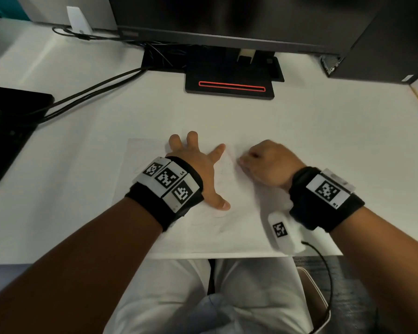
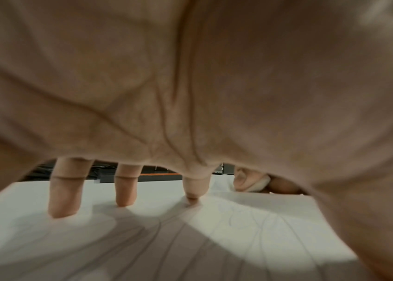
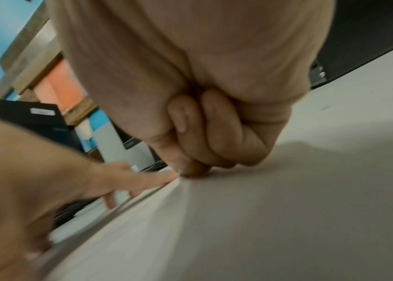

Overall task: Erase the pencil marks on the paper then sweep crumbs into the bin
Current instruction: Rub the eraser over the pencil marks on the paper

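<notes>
The paper (image 1: 239, 213) lies flat on the white desk (image 1: 106, 121) at its near edge, faint pencil marks (image 1: 223, 169) between my hands. My left hand (image 1: 198, 169) presses it with fingers spread straight, to stop it sliding. My right hand (image 1: 267, 162) is curled, pinching a white eraser (image 2: 259, 185) against the sheet for firm rubbing pressure.

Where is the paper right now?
In the head view the paper lies on the desk's near edge, below the monitor stand, with the left hand spread on it.
</notes>
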